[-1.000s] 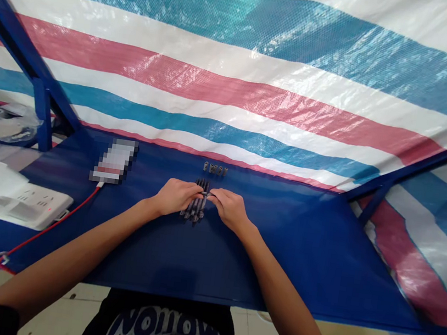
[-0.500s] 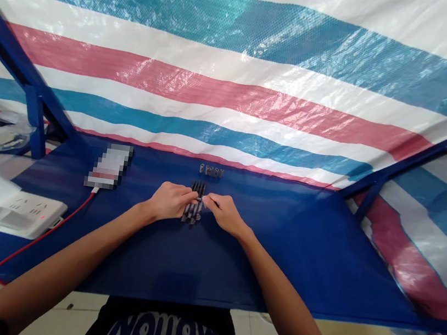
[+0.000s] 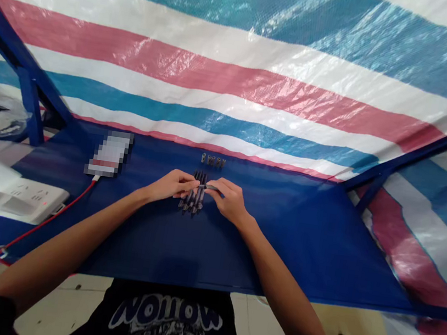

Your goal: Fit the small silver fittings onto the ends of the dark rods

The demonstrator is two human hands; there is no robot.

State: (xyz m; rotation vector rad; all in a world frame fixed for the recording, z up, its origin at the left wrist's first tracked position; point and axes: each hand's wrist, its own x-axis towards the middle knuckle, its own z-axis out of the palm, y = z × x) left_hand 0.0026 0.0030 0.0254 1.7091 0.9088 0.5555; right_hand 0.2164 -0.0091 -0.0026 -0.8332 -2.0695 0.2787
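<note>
Drawn slightly aside since half a second ago, my left hand (image 3: 176,185) uncovers more of the dark rods (image 3: 197,201). Its fingertips pinch one end of a slim piece (image 3: 203,187) near mid-frame, over those rods; my right hand (image 3: 226,197) grasps the other. Small metal cylinders (image 3: 218,162) stand beyond, slightly higher in the frame.

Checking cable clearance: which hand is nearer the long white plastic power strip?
Left. The left hand is right of the power strip; the right hand is farther right.
</note>
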